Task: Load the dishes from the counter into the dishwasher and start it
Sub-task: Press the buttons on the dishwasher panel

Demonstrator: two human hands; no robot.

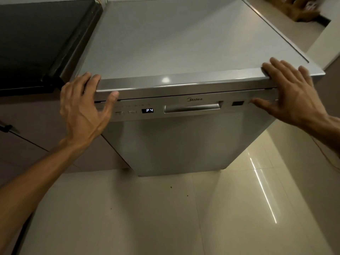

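Note:
A silver freestanding dishwasher (184, 140) stands in front of me with its door up and closed. Its lit display (147, 110) reads P4, just left of the recessed door handle (192, 108). My left hand (84, 105) rests on the front left corner of the top, fingers spread, thumb on the door's upper edge. My right hand (292, 94) lies on the front right corner, fingers on the top and thumb against the control panel. Neither hand holds anything. No dishes are in view.
A dark counter (36, 39) with a black edge adjoins the dishwasher on the left, with brown cabinet fronts (27, 137) below. Glossy cream floor tiles (165, 218) stretch in front. A wooden object (299, 10) stands far back right.

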